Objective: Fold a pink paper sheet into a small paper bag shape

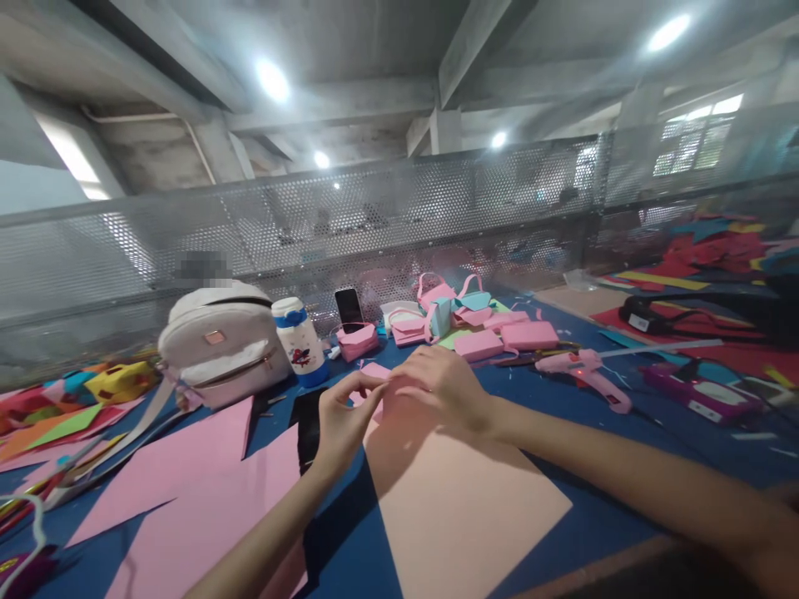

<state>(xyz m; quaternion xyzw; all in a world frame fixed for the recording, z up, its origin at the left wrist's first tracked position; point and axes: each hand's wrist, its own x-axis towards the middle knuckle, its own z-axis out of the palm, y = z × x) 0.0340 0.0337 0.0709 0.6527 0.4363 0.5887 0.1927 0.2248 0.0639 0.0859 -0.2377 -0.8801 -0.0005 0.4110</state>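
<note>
My left hand (348, 416) is closed in a pinch, thumb and forefinger together, at a small pink paper piece (373, 372). My right hand (444, 388) meets it fingertip to fingertip, its fingers bent over the same piece and hiding most of it. Under both hands lies a peach paper sheet (465, 507), flat on the blue table. Just beyond them are several small pink paper bags, one pink bag (357, 341) standing in front of a phone (349, 309) and another pink bag (529, 334) lying to the right.
Pink sheets (218, 507) cover the left side, beside a white backpack (225, 345) and a bottle (300, 343). A pink glue gun (587, 374) lies right of my hands, near a purple device (702, 395). A perforated metal screen (399, 204) runs along the back.
</note>
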